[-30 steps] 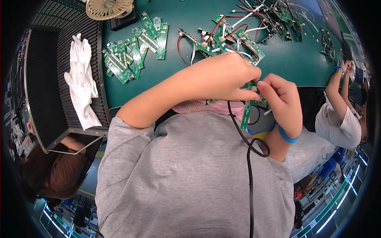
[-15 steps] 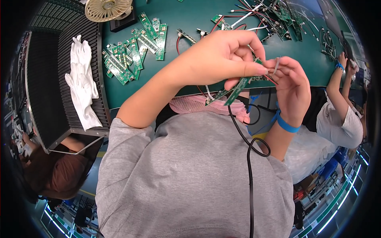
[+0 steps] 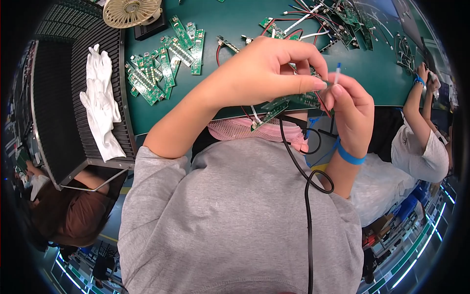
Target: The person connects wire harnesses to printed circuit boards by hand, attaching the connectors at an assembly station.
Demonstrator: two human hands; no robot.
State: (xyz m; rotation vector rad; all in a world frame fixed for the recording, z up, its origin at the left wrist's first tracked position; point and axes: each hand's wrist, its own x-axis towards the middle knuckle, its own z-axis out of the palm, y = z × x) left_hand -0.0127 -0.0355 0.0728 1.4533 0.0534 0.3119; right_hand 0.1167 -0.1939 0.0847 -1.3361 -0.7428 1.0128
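My left hand (image 3: 281, 68) reaches over the front edge of the bench with its thumb and fingers closed on a narrow green circuit board (image 3: 309, 100). A second strip-shaped board (image 3: 270, 115) hangs below that hand, with a white connector end toward me. Close by on the right, my right hand (image 3: 353, 110) pinches a white flat cable (image 3: 337, 74) between thumb and forefinger, its blue tip pointing up. Red and black wires (image 3: 322, 104) run between the two hands. My fingers hide where the cable meets the board.
Loose circuit boards (image 3: 166, 61) lie in a pile on the green bench mat (image 3: 205, 12). Wired boards (image 3: 347, 24) are heaped at the far right. White gloves (image 3: 102, 105) rest on a black ribbed rack (image 3: 81, 63) beside a small fan (image 3: 131, 12). A co-worker's arm (image 3: 416, 95) is at right.
My right hand has turned and its fingers have closed in, so the white cable's blue tip now stands up. The board in my left hand has tilted flatter.
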